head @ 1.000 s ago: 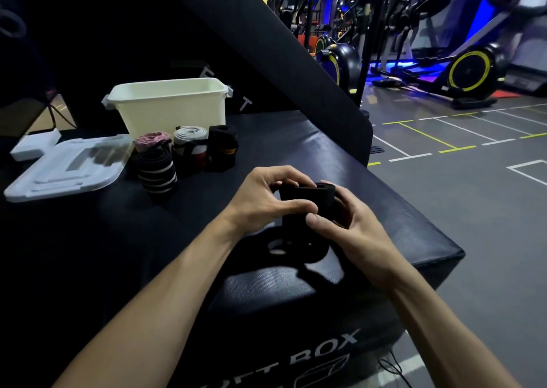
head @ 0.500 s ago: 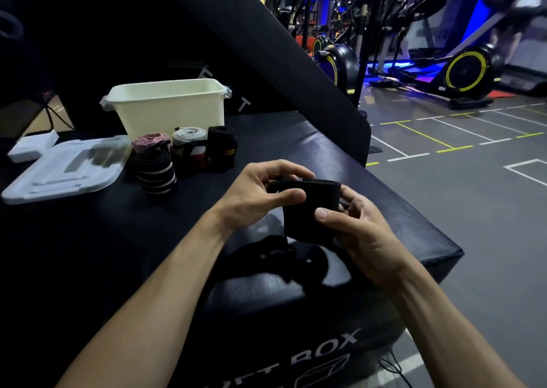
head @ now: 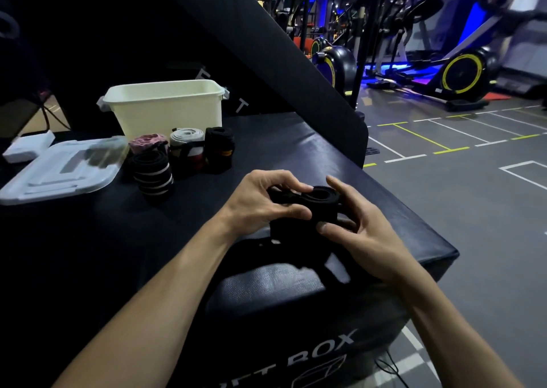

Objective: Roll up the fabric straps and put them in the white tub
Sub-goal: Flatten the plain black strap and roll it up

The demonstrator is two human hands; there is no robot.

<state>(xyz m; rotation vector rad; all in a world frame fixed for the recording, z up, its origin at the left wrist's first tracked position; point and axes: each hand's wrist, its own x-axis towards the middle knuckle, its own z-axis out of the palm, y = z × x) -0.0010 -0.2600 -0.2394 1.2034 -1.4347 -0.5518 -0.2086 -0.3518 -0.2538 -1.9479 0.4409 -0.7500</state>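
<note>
Strap's loose end [head: 299, 248] kinda vanishes against the black box [head: 296, 293], whose lettering gets cut off at the bottom; the lid [head: 59, 168] looks smeared.

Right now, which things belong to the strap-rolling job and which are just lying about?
Job: black strap held in both hands, left and right; four rolled straps; white tub.
Lying about: tub lid; white block; exercise bikes.

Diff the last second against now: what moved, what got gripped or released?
Both hands kept hold of the black strap; nothing was released. The left hand and right hand turned the roll: half a second ago its flat side faced the camera, now its open end faces up again. The four finished rolls, white tub and lid stayed put.
</note>
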